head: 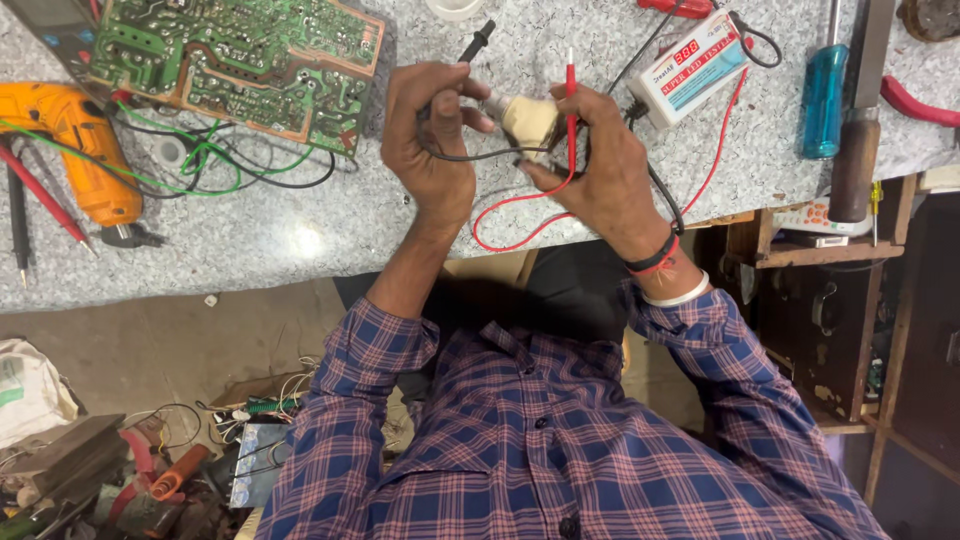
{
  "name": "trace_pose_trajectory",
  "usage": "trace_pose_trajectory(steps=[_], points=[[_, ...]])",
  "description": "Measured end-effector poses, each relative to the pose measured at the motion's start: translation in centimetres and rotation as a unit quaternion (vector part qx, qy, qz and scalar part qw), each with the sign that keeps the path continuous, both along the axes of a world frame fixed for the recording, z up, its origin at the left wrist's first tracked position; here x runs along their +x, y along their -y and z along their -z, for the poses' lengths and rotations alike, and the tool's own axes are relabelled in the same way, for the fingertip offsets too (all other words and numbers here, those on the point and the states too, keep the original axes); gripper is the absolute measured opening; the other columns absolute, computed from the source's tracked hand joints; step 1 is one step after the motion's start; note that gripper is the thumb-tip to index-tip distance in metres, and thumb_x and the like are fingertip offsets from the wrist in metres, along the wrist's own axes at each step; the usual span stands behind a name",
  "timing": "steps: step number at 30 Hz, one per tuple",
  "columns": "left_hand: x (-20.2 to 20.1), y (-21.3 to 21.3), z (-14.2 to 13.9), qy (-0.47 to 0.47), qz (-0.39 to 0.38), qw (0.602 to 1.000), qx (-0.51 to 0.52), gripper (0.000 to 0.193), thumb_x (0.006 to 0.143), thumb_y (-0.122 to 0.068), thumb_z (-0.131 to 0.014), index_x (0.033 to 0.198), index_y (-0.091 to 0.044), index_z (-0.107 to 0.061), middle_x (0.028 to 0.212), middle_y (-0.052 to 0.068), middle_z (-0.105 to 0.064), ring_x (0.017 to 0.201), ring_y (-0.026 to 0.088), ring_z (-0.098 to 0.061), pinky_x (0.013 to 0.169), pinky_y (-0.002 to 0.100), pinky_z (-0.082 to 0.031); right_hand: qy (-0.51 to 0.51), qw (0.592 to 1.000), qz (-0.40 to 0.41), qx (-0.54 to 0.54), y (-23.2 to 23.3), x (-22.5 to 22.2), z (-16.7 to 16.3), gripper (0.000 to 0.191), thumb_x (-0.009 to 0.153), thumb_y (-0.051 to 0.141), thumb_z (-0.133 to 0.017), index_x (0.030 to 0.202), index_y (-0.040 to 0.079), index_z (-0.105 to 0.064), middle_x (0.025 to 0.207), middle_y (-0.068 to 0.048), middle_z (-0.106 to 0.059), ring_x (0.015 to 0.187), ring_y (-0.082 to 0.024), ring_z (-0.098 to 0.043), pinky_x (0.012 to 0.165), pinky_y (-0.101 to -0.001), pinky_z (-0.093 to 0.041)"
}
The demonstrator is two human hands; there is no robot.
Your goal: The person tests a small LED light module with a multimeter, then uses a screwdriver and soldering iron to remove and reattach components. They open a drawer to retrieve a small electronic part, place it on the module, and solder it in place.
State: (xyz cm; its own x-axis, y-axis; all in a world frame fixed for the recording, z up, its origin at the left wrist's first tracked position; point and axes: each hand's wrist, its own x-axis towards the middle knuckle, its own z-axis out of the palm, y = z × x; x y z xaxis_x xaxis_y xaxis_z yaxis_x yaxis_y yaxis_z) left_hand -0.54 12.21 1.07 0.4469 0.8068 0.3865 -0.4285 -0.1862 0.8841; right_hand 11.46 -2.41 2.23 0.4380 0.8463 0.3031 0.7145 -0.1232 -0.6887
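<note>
Two hands were closed on test probes over a grey bench.
A black probe point(470, 48) was gripped by the left hand point(432, 140); a red probe point(571, 105) and a cream bulb base point(527, 118) were pinched in the right hand point(600, 165), before a white tester box point(692, 68).

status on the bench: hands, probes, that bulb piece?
Left hand grips black probe. Right hand grips red probe and a small cream bulb part, above the grey bench. Probe leads loop between the hands; tester box beside.
</note>
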Motion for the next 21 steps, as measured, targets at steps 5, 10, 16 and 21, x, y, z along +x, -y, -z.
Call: trace_pose_trajectory(steps=[5,10,16,21], points=[[-0.8,-0.2,-0.1,0.005,0.073,0.996,-0.050,0.049,0.113,-0.045,-0.045,0.140,-0.005,-0.056,0.142,0.011,-0.061,0.116,0.022,-0.076,0.071,0.023,-0.065,-0.009,0.996,0.009,0.087,0.2,0.4,-0.3,0.070,0.082,0.006,-0.096,0.133,0.006,-0.048,0.134,-0.016,-0.062,0.122,-0.031,-0.068,0.102,-0.0398,-0.060],[-1.5,-0.5,0.0,-0.002,0.073,0.992,-0.107,0.036,0.111,-0.025,-0.067,0.138,-0.003,-0.060,0.134,0.015,-0.071,0.113,0.024,-0.075,0.075,0.027,-0.065,-0.093,0.984,0.003,0.150,0.0,0.6,-0.7,0.071,0.089,0.007,-0.097,0.138,0.007,-0.046,0.138,-0.016,-0.061,0.130,-0.027,-0.066,0.108,-0.0351,-0.061],[-1.9,-0.4,0.6,-0.019,0.122,0.975,-0.185,0.027,0.104,-0.015,-0.074,0.125,0.000,-0.065,0.120,0.014,-0.076,0.102,0.022,-0.077,0.076,0.028,-0.064,-0.039,0.992,0.027,0.119,-0.6,0.2,0.2,0.074,0.084,0.010,-0.102,0.135,0.007,-0.048,0.139,-0.017,-0.064,0.129,-0.026,-0.067,0.107,-0.0352,-0.060],[-1.1,0.6,1.7,0.037,0.163,0.966,-0.198,0.022,0.106,-0.014,-0.074,0.120,-0.001,-0.064,0.122,0.013,-0.073,0.120,0.021,-0.067,0.104,0.033,-0.056,-0.098,0.984,0.016,0.147,-0.4,0.4,1.4,0.076,0.085,0.011,-0.102,0.136,0.007,-0.047,0.141,-0.017,-0.062,0.131,-0.026,-0.066,0.110,-0.0354,-0.060]])
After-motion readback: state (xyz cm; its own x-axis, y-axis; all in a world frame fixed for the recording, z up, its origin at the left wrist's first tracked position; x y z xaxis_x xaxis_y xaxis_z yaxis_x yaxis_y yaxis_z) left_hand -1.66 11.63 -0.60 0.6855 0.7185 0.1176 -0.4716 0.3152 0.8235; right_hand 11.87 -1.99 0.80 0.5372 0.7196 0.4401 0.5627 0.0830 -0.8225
